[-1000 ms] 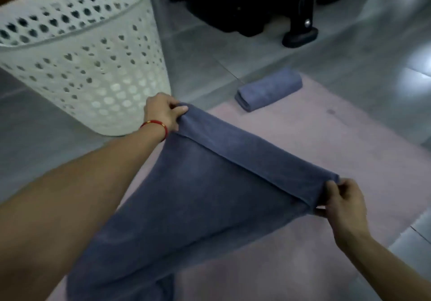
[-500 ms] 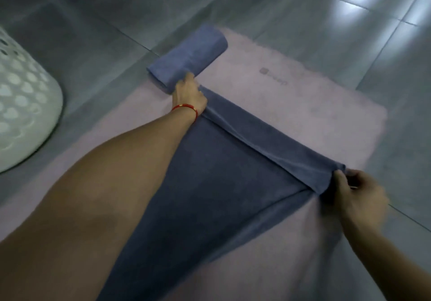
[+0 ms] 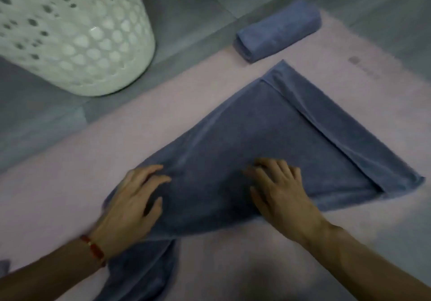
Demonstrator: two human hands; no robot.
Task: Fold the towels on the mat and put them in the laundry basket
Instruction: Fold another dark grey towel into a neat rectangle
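A slate-blue towel (image 3: 268, 142) and a matching blue folded towel (image 3: 277, 31) lie on my pale pink mat (image 3: 58, 195), beside a white laundry basket (image 3: 70, 34) patterned with round holes, on grey floor tiles (image 3: 198, 2), my left wrist wearing a red bracelet (image 3: 93, 250).

Dim, soft indoor light, a small glare spot on the laundry basket (image 3: 93, 30), overall motion blur, wide-angle edge bending.

Home floor: grey tiles (image 3: 191, 9), pink mat (image 3: 58, 184), white laundry basket (image 3: 70, 32).
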